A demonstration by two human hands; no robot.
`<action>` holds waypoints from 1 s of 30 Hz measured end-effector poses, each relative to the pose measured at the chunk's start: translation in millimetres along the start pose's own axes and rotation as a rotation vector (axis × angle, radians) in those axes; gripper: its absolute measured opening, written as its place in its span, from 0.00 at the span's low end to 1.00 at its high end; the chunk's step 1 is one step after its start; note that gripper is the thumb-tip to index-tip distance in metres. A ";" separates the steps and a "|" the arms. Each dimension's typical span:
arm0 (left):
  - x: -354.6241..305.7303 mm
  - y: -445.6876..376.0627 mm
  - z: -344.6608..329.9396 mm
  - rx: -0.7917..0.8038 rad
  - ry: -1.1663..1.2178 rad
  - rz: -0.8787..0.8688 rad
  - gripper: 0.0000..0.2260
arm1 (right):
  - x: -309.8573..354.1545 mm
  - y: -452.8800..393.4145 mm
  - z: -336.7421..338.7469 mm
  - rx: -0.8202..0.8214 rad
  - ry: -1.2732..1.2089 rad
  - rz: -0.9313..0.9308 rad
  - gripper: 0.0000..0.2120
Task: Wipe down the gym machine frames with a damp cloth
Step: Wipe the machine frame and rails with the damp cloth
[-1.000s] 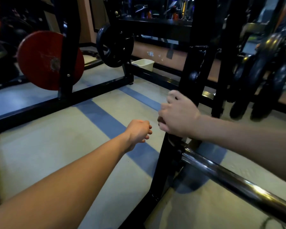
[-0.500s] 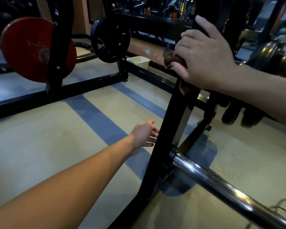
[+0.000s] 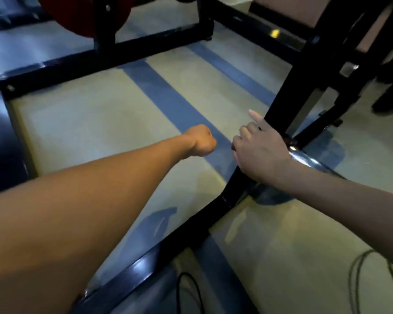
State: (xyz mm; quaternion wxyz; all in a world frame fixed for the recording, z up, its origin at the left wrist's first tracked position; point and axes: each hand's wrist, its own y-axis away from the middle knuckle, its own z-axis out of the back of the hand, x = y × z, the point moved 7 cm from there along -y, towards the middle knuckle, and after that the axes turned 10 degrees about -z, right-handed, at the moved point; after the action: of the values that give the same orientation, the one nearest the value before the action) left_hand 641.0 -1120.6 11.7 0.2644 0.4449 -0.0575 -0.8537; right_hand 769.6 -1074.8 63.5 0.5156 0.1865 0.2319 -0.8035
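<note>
The right hand [image 3: 261, 152] lies against the black upright post [image 3: 288, 107] of the machine frame, low down, just above the joint where the post meets the floor rail [image 3: 191, 232]. Its fingers are curled toward the post, with the index finger [image 3: 254, 115] extended along the post's near-left edge. This posture suits pressing a cloth against the steel, but the cloth itself is hidden under the palm; whether the hand holds it cannot be told.

The left hand [image 3: 200, 141] is closed in a loose fist, holds nothing, and hovers over the floor just left of the right hand, clear of the frame. It appears to serve as balance only.

A chrome bar [image 3: 304, 158] emerges from behind the right wrist and runs right. Farther off, a second black rail [image 3: 95, 62] crosses the floor, with a red weight plate [image 3: 82, 14] above it. Dark cables [image 3: 359, 279] lie on the near floor at right.
</note>
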 end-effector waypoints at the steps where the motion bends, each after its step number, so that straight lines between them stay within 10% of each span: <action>1: 13.2 4.1 -1.0 0.027 -0.071 0.011 0.13 | 16.6 4.0 -13.4 0.034 -0.006 0.021 0.10; 12: 61.3 81.7 4.5 0.213 -0.426 0.112 0.16 | 131.3 63.1 -79.1 0.142 -0.274 0.302 0.15; 20: 169.7 219.1 -32.7 0.362 -0.495 0.400 0.19 | 140.5 64.6 -84.5 0.223 -0.814 -0.171 0.17; 30: 262.2 315.2 -37.4 -0.044 -0.284 0.213 0.17 | 240.1 93.5 -14.8 0.199 -0.828 -0.135 0.16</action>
State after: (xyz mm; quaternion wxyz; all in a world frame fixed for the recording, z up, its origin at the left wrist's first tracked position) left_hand 675.0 -1516.3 -96.8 0.3521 0.3056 -0.1222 -0.8762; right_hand 760.4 -1278.3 -94.9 0.4909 -0.1185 -0.0618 -0.8609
